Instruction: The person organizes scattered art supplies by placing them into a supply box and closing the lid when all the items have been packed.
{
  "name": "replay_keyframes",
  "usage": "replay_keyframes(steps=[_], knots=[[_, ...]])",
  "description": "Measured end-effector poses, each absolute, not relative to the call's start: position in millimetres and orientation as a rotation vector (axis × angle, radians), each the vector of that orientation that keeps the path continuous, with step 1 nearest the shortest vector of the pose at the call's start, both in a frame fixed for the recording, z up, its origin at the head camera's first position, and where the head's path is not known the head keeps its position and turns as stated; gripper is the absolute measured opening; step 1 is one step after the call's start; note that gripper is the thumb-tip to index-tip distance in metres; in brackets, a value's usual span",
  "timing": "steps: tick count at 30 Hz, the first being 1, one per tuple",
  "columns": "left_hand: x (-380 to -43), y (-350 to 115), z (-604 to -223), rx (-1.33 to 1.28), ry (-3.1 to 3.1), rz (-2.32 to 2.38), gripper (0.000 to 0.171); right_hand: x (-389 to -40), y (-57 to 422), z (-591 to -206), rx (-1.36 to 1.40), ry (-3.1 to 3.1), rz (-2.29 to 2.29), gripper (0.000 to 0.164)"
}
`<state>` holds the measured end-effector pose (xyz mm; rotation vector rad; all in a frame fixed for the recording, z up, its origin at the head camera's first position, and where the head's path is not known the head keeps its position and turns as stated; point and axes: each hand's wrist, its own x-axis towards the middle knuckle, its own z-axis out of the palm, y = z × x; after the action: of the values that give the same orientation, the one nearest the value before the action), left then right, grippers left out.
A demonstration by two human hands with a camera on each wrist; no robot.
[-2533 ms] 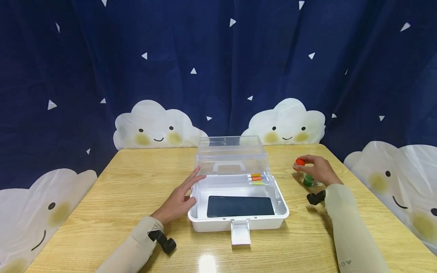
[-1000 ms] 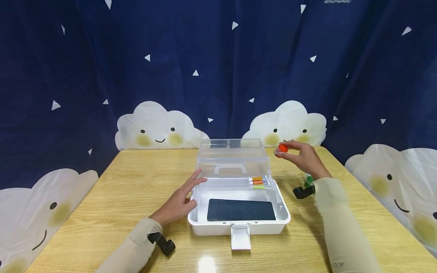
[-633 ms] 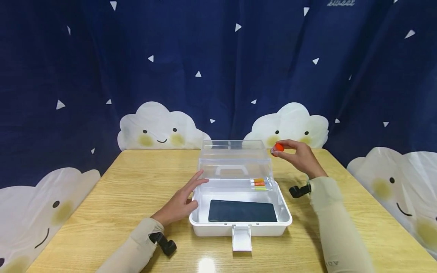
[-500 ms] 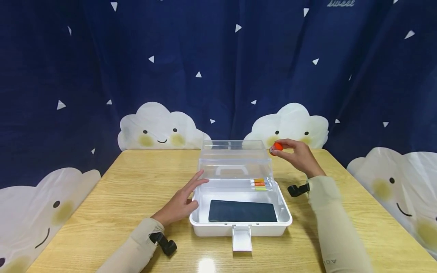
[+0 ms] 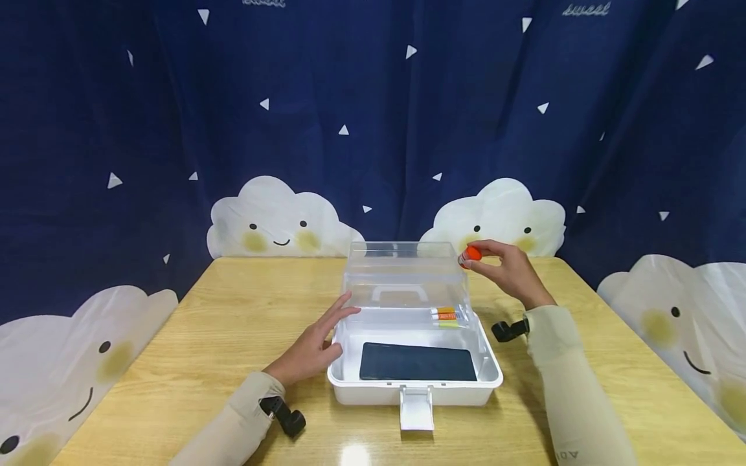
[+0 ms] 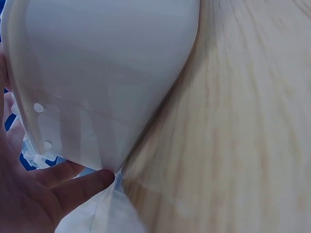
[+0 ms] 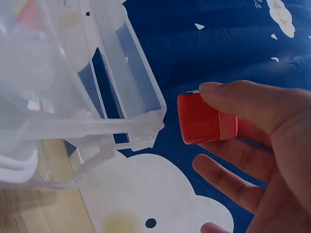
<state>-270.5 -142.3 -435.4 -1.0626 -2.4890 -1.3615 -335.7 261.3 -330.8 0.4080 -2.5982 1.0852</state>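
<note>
My right hand (image 5: 513,272) pinches a small red jar (image 5: 470,256) between thumb and fingers. It is raised beside the right edge of the clear lid (image 5: 402,262). In the right wrist view, the jar (image 7: 199,119) hangs apart from the lid's corner (image 7: 155,119). My left hand (image 5: 311,346) rests against the left side of the white storage box (image 5: 416,393), fingers extended. The left wrist view shows two fingertips touching the box's outer wall (image 6: 107,87). The box stands open with its lid tipped back.
Inside the box lies a dark flat rectangular panel (image 5: 416,362). Several orange and yellow-labelled tubes (image 5: 445,317) sit at its back right. The front latch (image 5: 416,409) hangs down over the wooden table (image 5: 262,291). A blue cloud-print curtain (image 5: 373,129) hangs behind.
My right hand has lifted the red jar off the table and carried it left to the lid. The green jar on the right is now hidden. My left hand stays at the box.
</note>
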Motion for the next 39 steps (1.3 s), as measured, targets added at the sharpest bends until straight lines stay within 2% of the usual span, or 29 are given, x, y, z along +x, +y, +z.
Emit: replay_keyframes(steps=[5,12,39], knots=[[-269.1,-141.8,-432.4,-1.042,-2.487,-1.376,0.074,-335.7,255.0,-329.2,0.439,-2.588,1.084,0.059],[-245.5,-137.5,-402.4,-1.049,-2.494,-1.389,0.067,-335.8,246.7,-329.6,0.433,-2.641,1.091,0.06],[-244.7,-136.7,-399.3,-1.084,-2.47,-1.412,0.066,-337.7,239.9,-341.4,0.508,-2.664,1.036,0.052]])
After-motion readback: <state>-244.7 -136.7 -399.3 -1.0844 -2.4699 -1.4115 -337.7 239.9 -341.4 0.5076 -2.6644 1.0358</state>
